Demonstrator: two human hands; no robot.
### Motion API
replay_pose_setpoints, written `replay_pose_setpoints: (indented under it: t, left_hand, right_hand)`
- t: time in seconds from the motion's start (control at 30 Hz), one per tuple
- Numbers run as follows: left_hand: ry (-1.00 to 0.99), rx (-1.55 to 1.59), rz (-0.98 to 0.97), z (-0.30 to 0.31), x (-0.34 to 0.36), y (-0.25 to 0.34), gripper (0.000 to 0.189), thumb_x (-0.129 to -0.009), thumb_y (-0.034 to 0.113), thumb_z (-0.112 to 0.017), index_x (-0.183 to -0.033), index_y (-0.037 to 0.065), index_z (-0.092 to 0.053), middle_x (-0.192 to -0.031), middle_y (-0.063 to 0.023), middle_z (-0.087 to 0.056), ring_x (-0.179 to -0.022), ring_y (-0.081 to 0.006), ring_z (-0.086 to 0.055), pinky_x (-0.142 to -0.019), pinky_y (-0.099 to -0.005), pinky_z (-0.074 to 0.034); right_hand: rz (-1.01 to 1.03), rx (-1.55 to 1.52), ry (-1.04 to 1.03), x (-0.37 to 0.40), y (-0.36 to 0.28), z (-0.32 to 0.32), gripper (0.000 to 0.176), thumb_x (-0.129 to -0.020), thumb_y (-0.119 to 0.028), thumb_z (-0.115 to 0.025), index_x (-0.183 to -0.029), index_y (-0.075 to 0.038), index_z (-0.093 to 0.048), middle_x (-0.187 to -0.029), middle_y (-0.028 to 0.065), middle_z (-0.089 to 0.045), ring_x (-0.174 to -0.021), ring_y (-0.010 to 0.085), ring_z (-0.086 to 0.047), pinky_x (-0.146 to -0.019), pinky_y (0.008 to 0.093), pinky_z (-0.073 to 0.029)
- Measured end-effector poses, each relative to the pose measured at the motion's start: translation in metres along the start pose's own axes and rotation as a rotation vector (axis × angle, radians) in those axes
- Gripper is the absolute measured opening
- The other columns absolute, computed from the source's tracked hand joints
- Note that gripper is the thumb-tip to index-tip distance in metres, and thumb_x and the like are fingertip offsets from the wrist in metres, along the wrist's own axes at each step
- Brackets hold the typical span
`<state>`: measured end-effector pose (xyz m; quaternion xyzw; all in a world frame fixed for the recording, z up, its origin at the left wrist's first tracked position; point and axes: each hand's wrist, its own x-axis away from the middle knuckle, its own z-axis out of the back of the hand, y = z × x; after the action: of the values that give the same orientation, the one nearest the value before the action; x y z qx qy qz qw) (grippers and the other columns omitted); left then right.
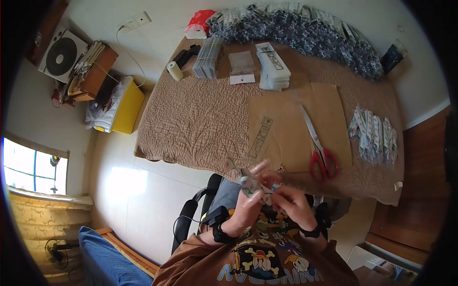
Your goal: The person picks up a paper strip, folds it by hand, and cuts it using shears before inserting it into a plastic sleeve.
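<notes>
Packet (251, 185), just one, pinched by closed fingers of left hand (245, 206) and right hand (294, 204).

Daylit, bright window glare, fisheye-warped edges

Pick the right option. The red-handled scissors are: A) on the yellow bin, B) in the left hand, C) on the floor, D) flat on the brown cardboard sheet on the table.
D: the scissors lie flat on the cardboard sheet, while the left hand and right hand both hold a small packet.
</notes>
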<state>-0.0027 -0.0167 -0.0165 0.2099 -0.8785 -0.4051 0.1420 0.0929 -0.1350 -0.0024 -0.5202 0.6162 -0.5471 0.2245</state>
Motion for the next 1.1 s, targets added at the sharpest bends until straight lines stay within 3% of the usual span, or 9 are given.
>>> replay_pose_setpoints:
  t: [0.13, 0.23, 0.6, 0.7, 0.77, 0.83, 0.9, 0.97, 1.1]
  left_hand:
    - [-0.003, -0.007, 0.181, 0.003, 0.002, 0.004, 0.076, -0.078, 0.041, -0.059, -0.131, 0.001, -0.025, -0.101, -0.0090, -0.051, -0.094, -0.0136, -0.048, -0.084, -0.0276, -0.038]
    - [0.006, 0.035, 0.071, -0.005, 0.002, -0.003, 0.063, -0.083, 0.035, -0.054, -0.128, -0.001, -0.030, -0.093, -0.0083, -0.053, -0.087, -0.0140, -0.050, -0.086, -0.0279, -0.038]
    - [0.019, 0.108, -0.071, 0.019, -0.017, 0.042, 0.050, -0.092, 0.037, -0.033, -0.118, -0.005, -0.044, -0.053, -0.0002, -0.042, -0.058, -0.0126, -0.049, -0.077, -0.0327, -0.045]
    - [0.097, 0.066, -0.215, 0.044, -0.020, 0.070, 0.054, -0.091, 0.043, -0.035, -0.121, -0.002, -0.042, -0.052, 0.0018, -0.041, -0.053, -0.0108, -0.044, -0.065, -0.0293, -0.044]
    - [0.015, 0.368, -0.182, 0.052, -0.025, 0.071, 0.061, -0.088, 0.050, -0.036, -0.124, 0.000, -0.038, -0.057, 0.0010, -0.042, -0.053, -0.0102, -0.041, -0.059, -0.0274, -0.040]
    - [-0.032, 0.517, -0.154, 0.048, -0.024, 0.061, 0.065, -0.087, 0.053, -0.036, -0.126, 0.002, -0.036, -0.060, 0.0006, -0.043, -0.053, -0.0099, -0.039, -0.057, -0.0264, -0.038]
    - [0.228, 0.466, -0.033, 0.016, -0.017, 0.029, 0.075, -0.082, 0.061, -0.038, -0.131, 0.006, -0.028, -0.070, -0.0011, -0.044, -0.054, -0.0079, -0.035, -0.052, -0.0234, -0.032]
    - [-0.039, 0.113, -0.151, 0.008, -0.011, -0.005, 0.075, -0.083, 0.060, -0.036, -0.134, 0.007, -0.022, -0.083, -0.0047, -0.049, -0.061, -0.0077, -0.042, -0.055, -0.0231, -0.036]
    - [0.097, -0.257, -0.023, -0.026, -0.006, -0.007, 0.073, -0.084, 0.053, -0.042, -0.132, 0.001, -0.024, -0.085, -0.0061, -0.055, -0.079, -0.0144, -0.049, -0.068, -0.0275, -0.042]
  right_hand:
    - [-0.073, 0.046, 0.055, 0.001, 0.019, -0.002, 0.014, -0.088, -0.012, -0.051, -0.084, 0.000, -0.055, -0.063, 0.0012, -0.054, -0.052, 0.0050, -0.049, -0.047, 0.0186, -0.037]
    - [-0.132, -0.026, 0.112, 0.007, 0.024, -0.001, 0.013, -0.088, -0.011, -0.051, -0.085, 0.000, -0.055, -0.063, 0.0005, -0.053, -0.052, 0.0048, -0.048, -0.048, 0.0184, -0.038]
    - [0.245, 0.516, -0.101, 0.018, 0.028, 0.046, 0.013, -0.087, -0.011, -0.052, -0.088, 0.001, -0.056, -0.071, 0.0056, -0.061, -0.065, 0.0089, -0.058, -0.057, 0.0213, -0.044]
    - [-0.069, 0.650, -0.326, 0.042, 0.011, 0.090, 0.016, -0.087, -0.013, -0.052, -0.087, 0.002, -0.056, -0.070, 0.0067, -0.062, -0.066, 0.0123, -0.060, -0.057, 0.0227, -0.045]
    - [-0.234, 0.382, -0.309, 0.054, 0.002, 0.093, 0.019, -0.086, -0.012, -0.052, -0.093, 0.005, -0.056, -0.069, 0.0068, -0.061, -0.056, 0.0108, -0.056, -0.052, 0.0223, -0.044]
    - [-0.082, 0.125, -0.331, 0.055, 0.008, 0.088, 0.019, -0.086, -0.012, -0.051, -0.092, 0.005, -0.057, -0.066, 0.0064, -0.060, -0.054, 0.0109, -0.056, -0.050, 0.0224, -0.043]
    - [0.234, -0.370, -0.364, 0.050, 0.011, 0.074, 0.019, -0.087, -0.013, -0.050, -0.089, 0.005, -0.057, -0.062, 0.0056, -0.059, -0.049, 0.0112, -0.054, -0.046, 0.0225, -0.042]
    - [-0.019, -0.175, -0.186, 0.027, -0.019, 0.037, 0.021, -0.088, -0.014, -0.049, -0.091, 0.006, -0.056, -0.063, 0.0062, -0.058, -0.047, 0.0105, -0.053, -0.043, 0.0221, -0.042]
    - [-0.122, 0.041, -0.049, 0.000, -0.004, 0.012, 0.024, -0.088, -0.015, -0.049, -0.095, 0.007, -0.056, -0.070, 0.0071, -0.060, -0.053, 0.0107, -0.055, -0.049, 0.0212, -0.043]
